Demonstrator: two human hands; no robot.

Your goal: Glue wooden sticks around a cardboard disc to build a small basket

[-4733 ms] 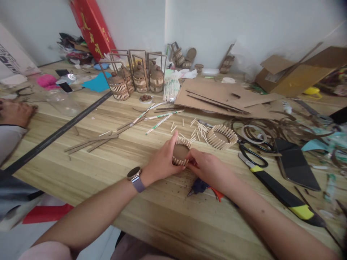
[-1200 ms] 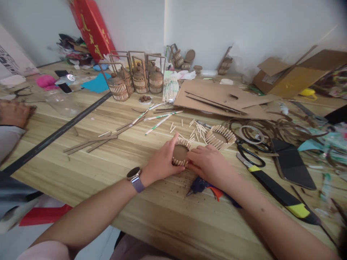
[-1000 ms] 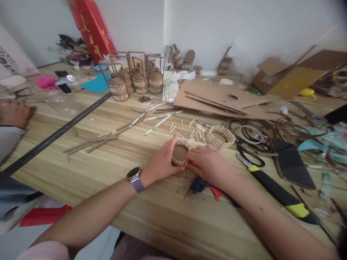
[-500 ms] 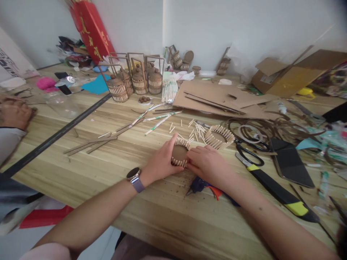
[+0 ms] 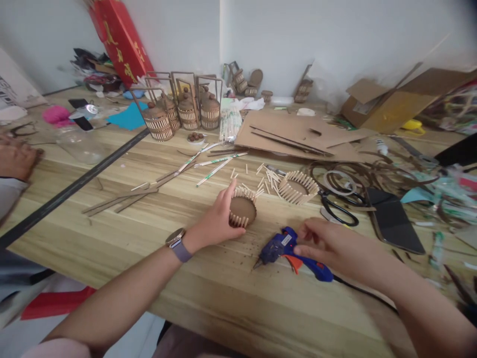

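My left hand [image 5: 218, 216] is wrapped round the left side of a small round brown base [image 5: 243, 209] edged with short upright wooden sticks. Over the handle of a blue glue gun [image 5: 276, 248] with an orange trigger is my right hand [image 5: 316, 241], its fingers apart and holding nothing. The gun lies on its side, nozzle to the left. Behind it sits a second ring of sticks [image 5: 298, 188], beside a scatter of loose short sticks [image 5: 274, 178].
Scissors [image 5: 340, 209] and a black phone [image 5: 395, 219] lie to the right. Small lidded baskets [image 5: 158, 123], cardboard [image 5: 298, 134] and an open box [image 5: 387, 107] stand behind. Brown strips [image 5: 122, 198] lie left. Another person's hand [image 5: 17, 156] rests at the far left.
My right hand has let go of the stick-edged base and moved right, over the glue gun, which is now more visible. My left hand stays on the base.
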